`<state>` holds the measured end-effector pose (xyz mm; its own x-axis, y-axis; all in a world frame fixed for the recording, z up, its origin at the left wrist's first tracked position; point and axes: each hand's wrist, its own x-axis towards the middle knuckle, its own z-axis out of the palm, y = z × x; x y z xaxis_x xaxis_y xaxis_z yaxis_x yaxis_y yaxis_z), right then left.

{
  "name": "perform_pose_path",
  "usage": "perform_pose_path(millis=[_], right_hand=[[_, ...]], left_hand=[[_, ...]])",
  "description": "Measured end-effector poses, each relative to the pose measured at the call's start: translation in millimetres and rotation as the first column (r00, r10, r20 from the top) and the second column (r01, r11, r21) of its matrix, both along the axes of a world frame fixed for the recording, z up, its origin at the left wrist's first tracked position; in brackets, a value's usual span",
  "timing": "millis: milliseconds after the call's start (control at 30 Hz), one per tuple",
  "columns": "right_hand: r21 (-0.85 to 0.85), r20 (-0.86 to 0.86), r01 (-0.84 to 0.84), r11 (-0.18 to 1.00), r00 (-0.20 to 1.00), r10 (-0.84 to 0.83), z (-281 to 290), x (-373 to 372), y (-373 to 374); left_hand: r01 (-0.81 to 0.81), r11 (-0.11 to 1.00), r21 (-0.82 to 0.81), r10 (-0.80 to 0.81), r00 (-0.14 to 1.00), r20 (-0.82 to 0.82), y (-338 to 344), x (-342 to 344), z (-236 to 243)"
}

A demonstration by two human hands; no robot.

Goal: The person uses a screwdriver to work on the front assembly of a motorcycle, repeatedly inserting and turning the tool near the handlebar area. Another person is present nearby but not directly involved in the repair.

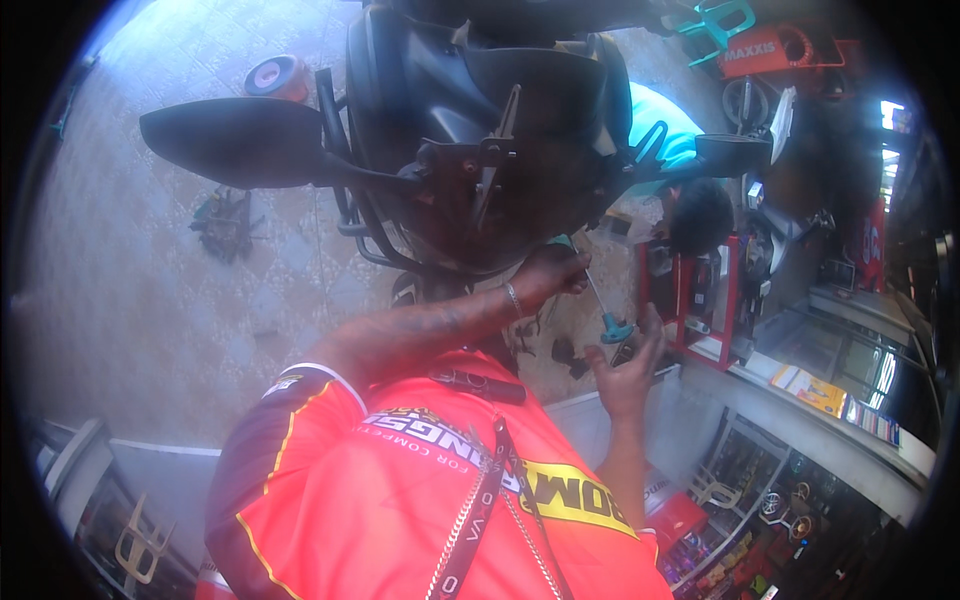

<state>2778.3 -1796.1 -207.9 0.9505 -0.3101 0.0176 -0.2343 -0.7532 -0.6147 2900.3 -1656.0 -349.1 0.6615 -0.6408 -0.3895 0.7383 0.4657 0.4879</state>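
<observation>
two hands under scooter (480,130): left hand (550,275) clamped on screwdriver (600,300) shaft, steadying it; right hand (625,365) cups handle, fingers apart.

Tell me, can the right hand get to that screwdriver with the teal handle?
Probably yes. The right hand is open just beside the screwdriver, whose teal handle sits by its fingertips, with nothing between them. The left hand holds its upper end.
</observation>
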Motion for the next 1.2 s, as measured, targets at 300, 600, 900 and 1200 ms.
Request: perform_pose_path(millis=[300, 600, 900, 1200], right_hand=[[0.901, -0.433, 0.43, -0.049, 0.889, -0.152, 15.3, 19.1, -14.7], [0.114, 0.127, 0.013, 0.993, 0.991, -0.027, 21.2, 0.3, -10.7], [0.718, -0.263, 0.377, 0.585, 0.925, -0.273, 19.4, -8.7, -60.6], [0.762, -0.214, 0.337, 0.553, 0.937, -0.277, 37.7, -5.6, -55.8]], left_hand=[[-0.052, 0.998, -0.02, 0.052, 0.999, -0.009, -5.4, 4.0, 5.2], [-0.064, 0.998, 0.006, 0.064, 0.997, -0.04, -20.0, -5.1, 24.3], [-0.049, 0.997, 0.058, 0.054, 0.994, -0.093, -43.2, -5.6, 30.3], [-0.062, 0.997, 0.052, 0.066, 0.995, -0.077, -57.4, -13.6, 48.6]])
